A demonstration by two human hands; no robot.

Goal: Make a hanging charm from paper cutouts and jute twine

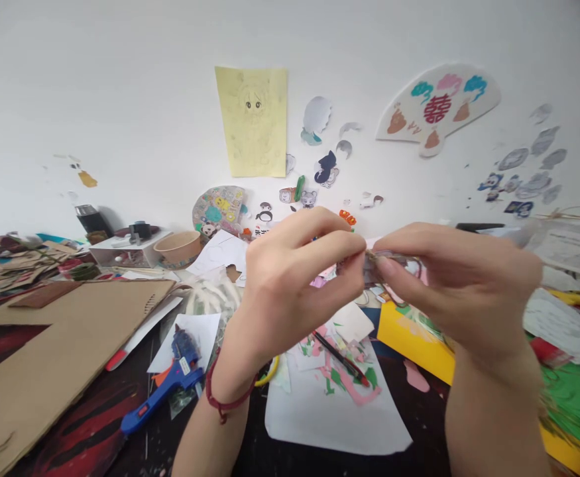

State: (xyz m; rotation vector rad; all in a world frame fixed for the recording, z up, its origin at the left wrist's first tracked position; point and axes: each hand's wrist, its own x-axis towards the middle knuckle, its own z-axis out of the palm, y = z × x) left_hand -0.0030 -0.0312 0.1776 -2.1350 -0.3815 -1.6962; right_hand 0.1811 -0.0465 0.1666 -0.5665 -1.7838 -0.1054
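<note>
Both hands are raised in the middle of the view, fingertips almost meeting. My right hand [463, 291] pinches a thin brownish cord [372, 256] between thumb and index finger, and part of it seems to curve back beneath the fingers. My left hand [302, 278], with a dark red braided bracelet [220, 401] at its wrist, has thumb and fingers pressed together at the cord's near end. The fingers hide much of the cord, so its full shape cannot be made out. Below the hands lies a white paper sheet [337, 427] with pink and green paper scraps and a dark red-tipped pen-like stick [342, 358].
A blue glue gun [163, 394] lies left of the sheet. Large brown cardboard [85, 344] covers the left side, with a tan bowl [177, 250] behind. Yellow paper [413, 341] and green material [575, 397] are at right. A fan-shaped cutout [441, 109] hangs on the wall.
</note>
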